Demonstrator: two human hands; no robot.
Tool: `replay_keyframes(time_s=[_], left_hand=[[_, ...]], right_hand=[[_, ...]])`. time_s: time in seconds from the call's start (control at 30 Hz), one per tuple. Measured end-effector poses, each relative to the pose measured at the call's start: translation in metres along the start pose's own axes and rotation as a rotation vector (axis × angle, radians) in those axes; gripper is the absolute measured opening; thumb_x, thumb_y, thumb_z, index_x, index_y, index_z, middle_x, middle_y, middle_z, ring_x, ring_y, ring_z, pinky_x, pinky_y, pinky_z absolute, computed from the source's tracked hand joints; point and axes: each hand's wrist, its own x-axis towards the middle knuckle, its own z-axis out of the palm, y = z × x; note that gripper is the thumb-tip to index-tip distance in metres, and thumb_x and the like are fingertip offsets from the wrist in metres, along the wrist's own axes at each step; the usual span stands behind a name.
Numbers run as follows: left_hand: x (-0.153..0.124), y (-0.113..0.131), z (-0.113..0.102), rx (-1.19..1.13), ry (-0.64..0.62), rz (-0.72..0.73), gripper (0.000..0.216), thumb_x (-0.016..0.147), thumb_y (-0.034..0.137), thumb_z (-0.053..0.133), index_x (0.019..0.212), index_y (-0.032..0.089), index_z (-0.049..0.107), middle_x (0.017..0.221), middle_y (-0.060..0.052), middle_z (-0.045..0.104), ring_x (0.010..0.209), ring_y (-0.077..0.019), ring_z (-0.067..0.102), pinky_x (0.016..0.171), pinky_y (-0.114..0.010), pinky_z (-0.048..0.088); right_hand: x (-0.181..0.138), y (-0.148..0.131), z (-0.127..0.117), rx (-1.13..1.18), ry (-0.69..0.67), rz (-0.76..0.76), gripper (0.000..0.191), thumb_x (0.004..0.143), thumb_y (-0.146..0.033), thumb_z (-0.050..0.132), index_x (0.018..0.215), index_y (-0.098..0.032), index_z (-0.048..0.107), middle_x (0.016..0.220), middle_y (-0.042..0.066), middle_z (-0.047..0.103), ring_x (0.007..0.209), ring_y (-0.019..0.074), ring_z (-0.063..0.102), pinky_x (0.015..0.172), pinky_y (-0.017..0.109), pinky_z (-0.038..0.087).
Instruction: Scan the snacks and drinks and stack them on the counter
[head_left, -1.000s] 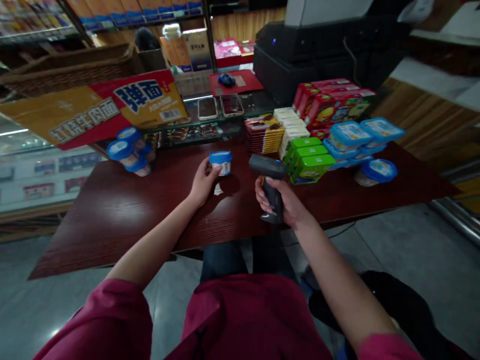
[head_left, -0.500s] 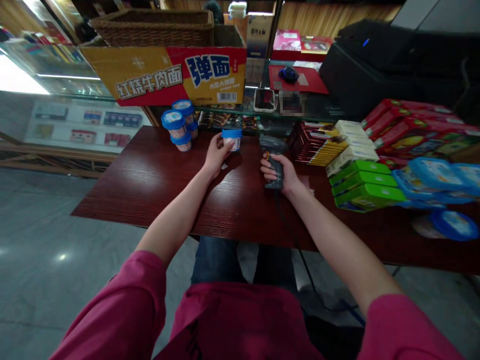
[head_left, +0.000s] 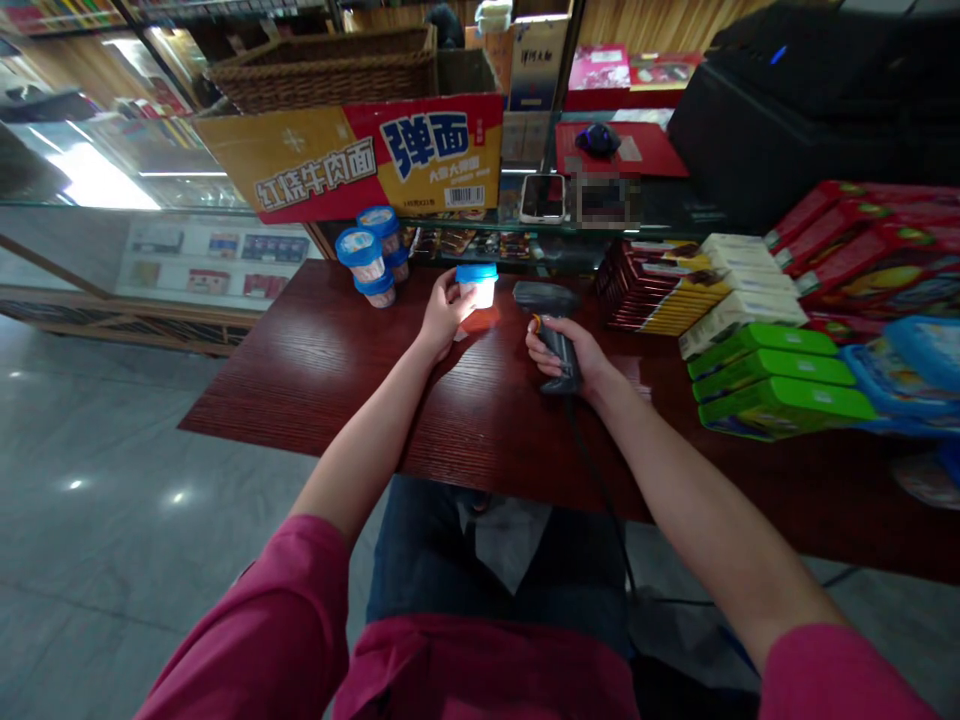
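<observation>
My left hand is closed around a small tub with a blue lid, held just above the dark wooden counter. Bright light falls on the tub's side, and a reddish glow shows on the wood beneath it. In my right hand is a black handheld barcode scanner, gripped by its handle with a finger at the orange trigger. The scanner's head faces the tub across a short gap, and its cable hangs off the front edge. Left of the tub stand several stacked blue-lidded tubs.
A noodle carton and a wicker basket stand at the back. Dark red packs, white boxes, green boxes and red boxes line the right side. A phone lies on the glass shelf.
The tub's side is now brightly lit, with a reddish glow below it. The scanner's head has turned more toward the tub. The whole view has shifted slightly.
</observation>
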Motion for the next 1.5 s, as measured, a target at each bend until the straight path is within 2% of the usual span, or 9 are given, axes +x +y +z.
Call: replay_keyframes(time_s=[0.27, 0.47, 0.6, 0.8, 0.9, 1.0, 1.2, 1.4, 1.5], left_hand=[[-0.009, 0.014, 0.002, 0.099, -0.018, 0.133, 0.072, 0.081, 0.05, 0.081, 0.139, 0.025, 0.048, 0.118, -0.009, 0.067, 0.11, -0.0258, 0.069, 0.098, -0.044, 0.056], [-0.023, 0.051, -0.012, 0.47, 0.161, 0.53, 0.05, 0.082, 0.039, 0.082, 0.122, 0.024, 0.055, 0.124, -0.006, 0.064, 0.12, -0.023, 0.063, 0.109, -0.037, 0.048], [-0.011, 0.09, -0.036, 0.573, 0.32, 0.632, 0.052, 0.083, 0.034, 0.081, 0.125, 0.025, 0.051, 0.127, -0.006, 0.062, 0.119, -0.0218, 0.063, 0.105, -0.035, 0.05], [0.048, 0.144, -0.085, 0.687, 0.398, 0.504, 0.053, 0.074, 0.023, 0.081, 0.117, 0.024, 0.05, 0.114, -0.004, 0.067, 0.102, -0.0193, 0.067, 0.094, -0.032, 0.053], [0.077, 0.152, -0.101, 0.733, 0.448, 0.404, 0.054, 0.069, 0.024, 0.083, 0.112, 0.023, 0.051, 0.112, -0.005, 0.067, 0.102, -0.0218, 0.067, 0.091, -0.033, 0.052], [0.092, 0.15, -0.107, 0.813, 0.387, 0.32, 0.054, 0.068, 0.024, 0.082, 0.111, 0.022, 0.05, 0.108, -0.006, 0.068, 0.099, -0.0238, 0.069, 0.088, -0.034, 0.052], [0.1, 0.144, -0.105, 0.933, 0.38, 0.246, 0.054, 0.071, 0.028, 0.082, 0.112, 0.021, 0.047, 0.109, -0.009, 0.069, 0.102, -0.0282, 0.07, 0.09, -0.037, 0.052], [0.099, 0.16, -0.102, 1.0, 0.315, 0.143, 0.066, 0.07, 0.026, 0.085, 0.121, 0.021, 0.043, 0.108, -0.008, 0.066, 0.103, -0.0302, 0.069, 0.096, -0.045, 0.054], [0.071, 0.166, -0.081, 0.993, 0.428, 0.19, 0.073, 0.064, 0.024, 0.088, 0.122, 0.021, 0.044, 0.132, -0.014, 0.055, 0.125, -0.035, 0.058, 0.108, -0.053, 0.049]], right_hand=[[-0.005, 0.0, 0.001, 0.028, 0.065, -0.018, 0.019, 0.089, -0.036, 0.063, 0.09, -0.018, 0.058, 0.063, -0.004, 0.05, 0.042, 0.0054, 0.028, 0.034, 0.014, 0.025], [-0.007, 0.002, -0.003, 0.061, 0.106, -0.053, 0.021, 0.087, -0.036, 0.068, 0.091, -0.018, 0.059, 0.064, -0.004, 0.051, 0.041, 0.0055, 0.031, 0.033, 0.014, 0.027], [-0.006, 0.003, -0.004, 0.085, 0.108, -0.04, 0.02, 0.088, -0.035, 0.068, 0.091, -0.017, 0.059, 0.064, -0.003, 0.051, 0.04, 0.0049, 0.032, 0.033, 0.014, 0.029], [-0.004, 0.004, -0.007, 0.103, 0.119, -0.043, 0.017, 0.089, -0.033, 0.065, 0.093, -0.017, 0.061, 0.066, -0.002, 0.052, 0.043, 0.0055, 0.036, 0.034, 0.014, 0.033], [-0.003, 0.004, -0.009, 0.12, 0.116, -0.053, 0.016, 0.089, -0.032, 0.066, 0.093, -0.017, 0.061, 0.066, -0.003, 0.051, 0.043, 0.0055, 0.036, 0.034, 0.013, 0.034], [-0.002, 0.005, -0.01, 0.125, 0.108, -0.064, 0.017, 0.088, -0.032, 0.067, 0.094, -0.018, 0.06, 0.067, -0.002, 0.052, 0.044, 0.0061, 0.038, 0.034, 0.013, 0.034], [0.0, 0.007, -0.013, 0.145, 0.089, -0.059, 0.019, 0.087, -0.033, 0.069, 0.094, -0.018, 0.059, 0.067, -0.003, 0.052, 0.044, 0.0052, 0.037, 0.034, 0.012, 0.032], [0.001, 0.004, -0.006, 0.073, 0.056, -0.128, 0.026, 0.084, -0.039, 0.073, 0.091, -0.018, 0.058, 0.066, -0.004, 0.052, 0.044, 0.0049, 0.033, 0.036, 0.014, 0.026], [-0.009, 0.009, 0.005, -0.022, 0.012, -0.239, 0.033, 0.083, -0.049, 0.071, 0.087, -0.021, 0.054, 0.061, -0.007, 0.044, 0.042, 0.005, 0.023, 0.036, 0.018, 0.018]])
